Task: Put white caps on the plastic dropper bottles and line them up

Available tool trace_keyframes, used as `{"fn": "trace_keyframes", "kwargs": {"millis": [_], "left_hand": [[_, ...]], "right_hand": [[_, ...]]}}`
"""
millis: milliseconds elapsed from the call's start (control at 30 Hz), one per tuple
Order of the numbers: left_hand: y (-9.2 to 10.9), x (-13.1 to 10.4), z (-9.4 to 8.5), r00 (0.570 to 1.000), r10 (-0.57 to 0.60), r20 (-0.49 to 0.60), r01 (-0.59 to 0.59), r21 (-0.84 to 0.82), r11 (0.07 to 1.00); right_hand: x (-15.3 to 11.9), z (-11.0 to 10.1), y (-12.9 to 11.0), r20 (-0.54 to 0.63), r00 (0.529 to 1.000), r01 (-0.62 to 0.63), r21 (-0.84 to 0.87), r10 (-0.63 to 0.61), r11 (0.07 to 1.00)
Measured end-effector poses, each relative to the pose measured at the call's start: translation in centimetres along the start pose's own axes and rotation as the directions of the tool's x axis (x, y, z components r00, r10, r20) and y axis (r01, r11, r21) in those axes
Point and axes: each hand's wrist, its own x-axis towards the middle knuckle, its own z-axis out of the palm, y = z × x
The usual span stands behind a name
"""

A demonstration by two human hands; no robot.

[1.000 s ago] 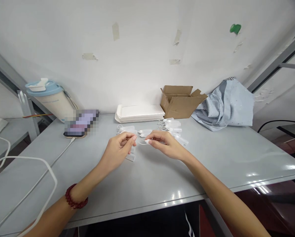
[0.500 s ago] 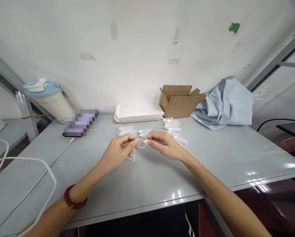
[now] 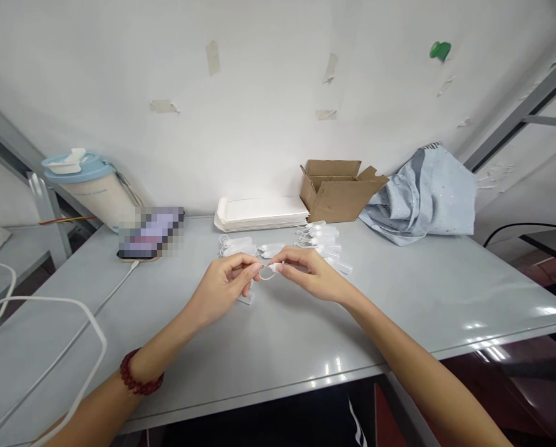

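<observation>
Both hands meet above the middle of the table, fingertips nearly touching. My right hand (image 3: 313,273) pinches a small white cap (image 3: 274,267) between thumb and forefinger. A thin white cord (image 3: 267,277) curves below the cap toward my left hand (image 3: 229,282), whose thumb and forefinger are closed on its end; the exact tip is too small to make out. Under my left hand lies a small clear plastic tube (image 3: 246,298), partly hidden. Several capped clear tubes with cord loops lie just beyond, in a left group (image 3: 238,243) and a right group (image 3: 324,236).
A stack of white envelopes (image 3: 262,214) and an open cardboard box (image 3: 340,198) stand by the wall. Crumpled light-blue fabric (image 3: 427,198) lies to the right. On the left are a phone (image 3: 150,233) with a white cable (image 3: 105,301) and a blue-lidded cup (image 3: 96,192).
Almost nothing differs. Both hands keep the same pinch on the cap and cord, and the whole view has shifted very slightly.
</observation>
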Motion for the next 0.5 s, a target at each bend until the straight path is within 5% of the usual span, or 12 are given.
{"fn": "trace_keyframes", "kwargs": {"millis": [500], "left_hand": [[-0.23, -0.23, 0.20, 0.999, 0.045, 0.000, -0.045, 0.097, 0.994]], "right_hand": [[-0.04, 0.35, -0.24, -0.010, 1.000, -0.003, -0.043, 0.003, 0.999]]}}
